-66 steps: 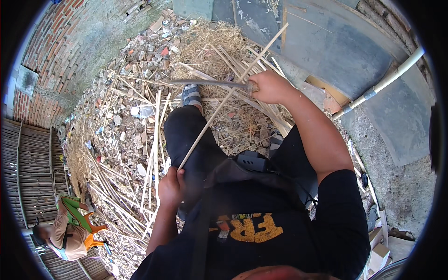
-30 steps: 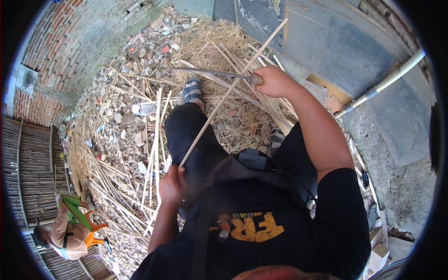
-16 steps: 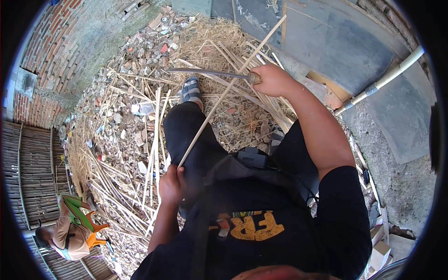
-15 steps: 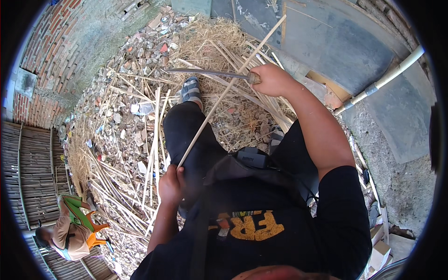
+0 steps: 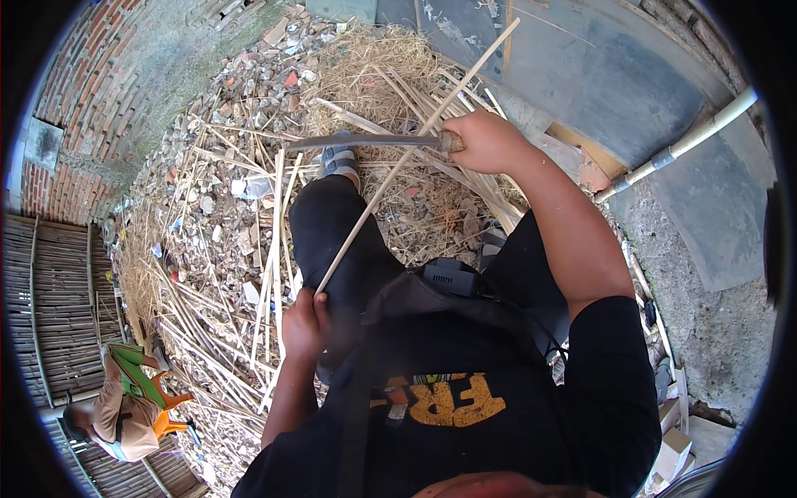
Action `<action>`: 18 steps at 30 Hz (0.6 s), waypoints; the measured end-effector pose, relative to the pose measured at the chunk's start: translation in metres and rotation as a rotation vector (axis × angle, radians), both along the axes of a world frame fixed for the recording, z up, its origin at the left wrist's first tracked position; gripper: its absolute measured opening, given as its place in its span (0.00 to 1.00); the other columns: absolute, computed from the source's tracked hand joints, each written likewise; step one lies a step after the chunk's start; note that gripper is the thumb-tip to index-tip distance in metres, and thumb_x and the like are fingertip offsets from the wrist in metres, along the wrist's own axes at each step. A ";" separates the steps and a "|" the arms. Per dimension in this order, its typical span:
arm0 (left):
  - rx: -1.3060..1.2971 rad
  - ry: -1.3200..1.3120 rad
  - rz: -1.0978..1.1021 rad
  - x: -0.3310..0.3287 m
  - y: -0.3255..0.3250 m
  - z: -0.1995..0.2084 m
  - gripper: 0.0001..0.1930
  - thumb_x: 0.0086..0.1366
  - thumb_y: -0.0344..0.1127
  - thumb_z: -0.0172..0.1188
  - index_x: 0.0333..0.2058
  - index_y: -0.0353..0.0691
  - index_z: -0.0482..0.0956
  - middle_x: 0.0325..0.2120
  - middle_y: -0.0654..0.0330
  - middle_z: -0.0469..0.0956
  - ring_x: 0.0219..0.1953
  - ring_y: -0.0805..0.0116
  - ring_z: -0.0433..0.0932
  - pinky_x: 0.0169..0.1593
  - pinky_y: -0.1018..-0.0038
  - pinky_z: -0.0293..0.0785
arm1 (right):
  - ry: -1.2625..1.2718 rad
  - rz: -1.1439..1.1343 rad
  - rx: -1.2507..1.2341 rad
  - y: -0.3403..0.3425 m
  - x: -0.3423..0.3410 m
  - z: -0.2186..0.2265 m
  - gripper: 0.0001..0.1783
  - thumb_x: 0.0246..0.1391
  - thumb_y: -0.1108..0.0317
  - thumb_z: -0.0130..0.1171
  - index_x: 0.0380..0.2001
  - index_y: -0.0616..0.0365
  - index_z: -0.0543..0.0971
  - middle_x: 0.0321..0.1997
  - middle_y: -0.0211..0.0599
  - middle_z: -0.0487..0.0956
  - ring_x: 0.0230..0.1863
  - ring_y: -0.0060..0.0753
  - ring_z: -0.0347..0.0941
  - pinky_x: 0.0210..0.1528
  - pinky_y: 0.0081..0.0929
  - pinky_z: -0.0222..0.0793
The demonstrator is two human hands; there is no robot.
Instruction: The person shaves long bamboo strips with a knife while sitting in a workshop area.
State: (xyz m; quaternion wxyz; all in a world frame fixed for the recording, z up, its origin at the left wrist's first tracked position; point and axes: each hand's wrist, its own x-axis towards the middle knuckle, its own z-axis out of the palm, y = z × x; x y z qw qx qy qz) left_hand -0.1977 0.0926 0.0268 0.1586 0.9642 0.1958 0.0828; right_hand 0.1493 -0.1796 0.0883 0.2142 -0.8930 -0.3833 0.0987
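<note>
My left hand, low by my knee, is closed around the near end of a long, pale bamboo strip. The strip slants up and away to the right over my leg. Farther out, my right hand grips the handle of a machete, its long dark blade pointing left. The blade crosses the strip close to the handle; they seem to touch there. My fingers hide most of the handle.
Many cut bamboo strips lie on rubble-strewn ground, with a heap of straw shavings ahead. Grey boards and a pale pole stand at the right. At the lower left another person sits on an orange chair.
The machete has turned slightly, so more of the flat of its blade shows and its tip sits a little lower. The strip's far end has shifted slightly up and right.
</note>
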 end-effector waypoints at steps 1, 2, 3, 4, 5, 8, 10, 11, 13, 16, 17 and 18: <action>-0.006 0.002 -0.010 0.001 0.000 0.001 0.12 0.72 0.42 0.54 0.32 0.41 0.73 0.19 0.42 0.76 0.23 0.35 0.77 0.28 0.44 0.70 | 0.017 0.011 0.018 -0.002 0.002 -0.003 0.19 0.49 0.60 0.66 0.43 0.57 0.82 0.32 0.49 0.81 0.38 0.53 0.79 0.42 0.46 0.73; -0.011 0.005 -0.020 0.003 0.001 0.002 0.12 0.73 0.42 0.53 0.32 0.40 0.73 0.19 0.42 0.76 0.23 0.35 0.77 0.28 0.44 0.69 | 0.033 0.022 0.036 -0.004 0.005 -0.007 0.19 0.49 0.60 0.66 0.43 0.57 0.82 0.32 0.49 0.81 0.38 0.53 0.79 0.42 0.46 0.73; -0.017 0.007 -0.030 0.003 0.001 0.003 0.12 0.73 0.42 0.53 0.32 0.40 0.73 0.19 0.42 0.76 0.23 0.35 0.77 0.28 0.44 0.69 | 0.047 -0.009 0.061 -0.004 0.010 -0.014 0.19 0.49 0.60 0.66 0.43 0.57 0.82 0.32 0.49 0.81 0.38 0.53 0.79 0.42 0.46 0.72; -0.027 0.011 -0.032 0.005 0.000 0.005 0.12 0.73 0.42 0.53 0.33 0.40 0.73 0.19 0.42 0.76 0.24 0.35 0.77 0.28 0.44 0.69 | 0.055 -0.038 0.085 -0.003 0.015 -0.017 0.19 0.49 0.60 0.66 0.43 0.57 0.82 0.32 0.50 0.81 0.38 0.53 0.79 0.42 0.45 0.72; -0.036 0.015 -0.036 0.006 -0.001 0.007 0.12 0.73 0.42 0.53 0.33 0.40 0.73 0.19 0.42 0.76 0.24 0.35 0.77 0.28 0.44 0.69 | 0.062 -0.069 0.109 -0.003 0.019 -0.020 0.18 0.50 0.60 0.66 0.43 0.57 0.82 0.32 0.50 0.81 0.38 0.53 0.79 0.42 0.45 0.72; -0.033 0.016 -0.020 0.003 -0.001 0.005 0.12 0.73 0.42 0.53 0.33 0.40 0.73 0.19 0.42 0.76 0.24 0.35 0.77 0.28 0.45 0.69 | 0.009 -0.071 0.032 0.002 0.014 -0.018 0.17 0.50 0.60 0.66 0.40 0.59 0.81 0.32 0.50 0.81 0.38 0.53 0.79 0.42 0.45 0.73; -0.032 0.012 -0.006 0.000 -0.001 0.004 0.12 0.73 0.42 0.53 0.33 0.40 0.73 0.19 0.42 0.76 0.24 0.35 0.77 0.28 0.45 0.69 | 0.030 -0.033 -0.008 0.005 0.004 -0.007 0.17 0.49 0.60 0.67 0.38 0.61 0.81 0.32 0.50 0.81 0.38 0.53 0.79 0.42 0.44 0.73; -0.038 0.010 0.000 -0.001 0.000 0.004 0.12 0.73 0.42 0.53 0.33 0.41 0.73 0.19 0.42 0.76 0.24 0.35 0.77 0.28 0.44 0.69 | 0.024 -0.009 -0.024 0.008 -0.004 -0.003 0.17 0.49 0.60 0.67 0.37 0.61 0.81 0.31 0.51 0.81 0.38 0.53 0.79 0.42 0.44 0.73; -0.036 0.016 0.003 -0.002 0.002 0.002 0.12 0.73 0.42 0.53 0.33 0.40 0.73 0.19 0.42 0.76 0.24 0.35 0.77 0.29 0.45 0.69 | 0.051 0.006 -0.002 0.008 -0.003 -0.007 0.17 0.48 0.60 0.67 0.37 0.61 0.81 0.31 0.51 0.81 0.38 0.53 0.79 0.43 0.43 0.74; -0.039 0.047 -0.016 0.000 0.003 0.001 0.12 0.73 0.42 0.53 0.33 0.40 0.73 0.19 0.41 0.76 0.25 0.35 0.77 0.29 0.45 0.69 | 0.098 -0.081 0.096 -0.007 0.028 -0.029 0.17 0.47 0.60 0.66 0.37 0.61 0.81 0.30 0.52 0.80 0.38 0.53 0.79 0.42 0.43 0.74; -0.050 0.039 -0.023 0.002 0.002 0.004 0.13 0.73 0.42 0.53 0.33 0.40 0.73 0.19 0.41 0.76 0.25 0.35 0.77 0.29 0.45 0.69 | 0.060 -0.142 0.126 -0.011 0.038 -0.031 0.17 0.47 0.60 0.65 0.38 0.61 0.81 0.30 0.53 0.80 0.38 0.53 0.79 0.42 0.43 0.74; -0.062 0.032 -0.031 0.006 0.001 0.006 0.13 0.73 0.42 0.53 0.33 0.40 0.73 0.19 0.41 0.76 0.25 0.35 0.77 0.29 0.45 0.70 | 0.022 -0.204 0.156 -0.016 0.045 -0.035 0.17 0.47 0.60 0.65 0.38 0.61 0.81 0.30 0.53 0.80 0.38 0.53 0.79 0.42 0.43 0.74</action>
